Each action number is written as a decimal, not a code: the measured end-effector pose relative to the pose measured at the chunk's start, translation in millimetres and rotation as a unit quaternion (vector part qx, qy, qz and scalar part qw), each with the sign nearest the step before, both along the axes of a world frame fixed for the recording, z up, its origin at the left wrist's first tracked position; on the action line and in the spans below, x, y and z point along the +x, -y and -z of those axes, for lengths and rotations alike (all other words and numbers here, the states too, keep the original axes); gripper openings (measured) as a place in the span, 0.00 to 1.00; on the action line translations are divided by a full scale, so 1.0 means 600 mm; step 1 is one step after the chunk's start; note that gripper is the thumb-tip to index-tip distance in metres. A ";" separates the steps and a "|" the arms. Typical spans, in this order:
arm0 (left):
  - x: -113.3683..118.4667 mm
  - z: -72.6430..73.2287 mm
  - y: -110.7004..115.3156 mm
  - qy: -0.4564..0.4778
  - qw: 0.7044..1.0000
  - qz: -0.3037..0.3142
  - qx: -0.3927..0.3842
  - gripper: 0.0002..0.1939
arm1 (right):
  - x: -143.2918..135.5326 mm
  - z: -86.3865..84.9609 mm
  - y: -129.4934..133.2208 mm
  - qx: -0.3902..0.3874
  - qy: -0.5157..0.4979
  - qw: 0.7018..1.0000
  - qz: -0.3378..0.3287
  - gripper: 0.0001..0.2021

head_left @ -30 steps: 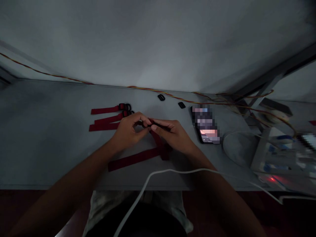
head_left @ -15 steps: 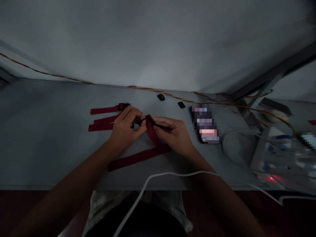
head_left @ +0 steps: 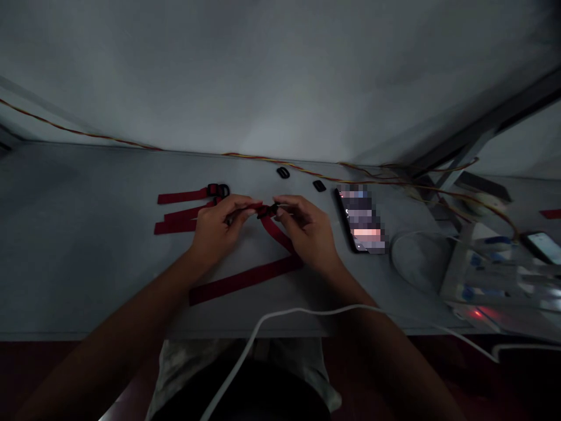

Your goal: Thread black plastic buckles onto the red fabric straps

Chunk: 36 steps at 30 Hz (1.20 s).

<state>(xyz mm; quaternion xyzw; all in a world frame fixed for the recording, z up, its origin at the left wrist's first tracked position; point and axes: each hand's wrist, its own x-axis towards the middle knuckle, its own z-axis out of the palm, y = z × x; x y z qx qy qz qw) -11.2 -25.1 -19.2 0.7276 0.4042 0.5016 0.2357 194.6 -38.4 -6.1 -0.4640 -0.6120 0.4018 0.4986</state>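
Between my hands a red strap point(head_left: 248, 280) passes through a small black buckle point(head_left: 268, 210). My left hand point(head_left: 220, 225) pinches the strap's end just left of the buckle. With thumb and fingers, my right hand point(head_left: 309, 231) grips the buckle from its right side. The rest of the strap runs down, folds beneath my right hand and lies toward the lower left. Further left, red straps point(head_left: 182, 197) with black buckles point(head_left: 218, 190) lie in a group, partly hidden by my left hand. Two loose black slider buckles point(head_left: 283, 172) point(head_left: 319, 186) sit beyond my hands.
A phone point(head_left: 363, 222) lies right of my right hand. Twisted wires point(head_left: 315, 175) run along the table's point(head_left: 87, 251) back edge. A white cable point(head_left: 302, 310) crosses over my right forearm. A tray with blue items point(head_left: 482, 263) stands at the right.
My left fingers now hold the red strap end out to the left of the buckle, where the strap was folded upright over it before. My right fingers have shifted slightly on the buckle.
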 end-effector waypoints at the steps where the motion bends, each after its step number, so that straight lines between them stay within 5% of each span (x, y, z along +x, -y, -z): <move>1: 0.001 0.000 0.002 0.001 1.000 -0.007 0.012 0.05 | -0.002 0.000 0.001 -0.053 -0.045 0.998 -0.004 0.16; 4: 0.008 -0.001 0.008 0.020 0.999 -0.024 0.017 0.04 | -0.010 0.000 0.004 -0.190 -0.172 0.965 -0.058 0.24; 7: 0.014 -0.001 0.013 0.010 0.999 -0.027 0.025 0.04 | -0.019 -0.002 0.007 -0.210 -0.241 0.943 -0.091 0.22; 12: 0.009 -0.005 0.011 -0.035 0.997 0.004 0.064 0.05 | -0.025 -0.007 0.007 -0.232 -0.286 0.928 -0.047 0.21; 18: 0.000 -0.015 0.012 0.003 0.993 0.112 -0.029 0.07 | -0.011 -0.014 0.008 -0.238 -0.260 0.933 -0.067 0.26; 26: -0.018 -0.036 0.004 0.073 0.939 0.279 -0.190 0.09 | 0.018 -0.024 0.003 -0.279 -0.188 0.927 -0.163 0.33; 36: -0.015 -0.035 -0.001 0.101 0.954 0.252 -0.129 0.06 | 0.015 -0.023 0.008 -0.303 -0.220 0.911 -0.174 0.30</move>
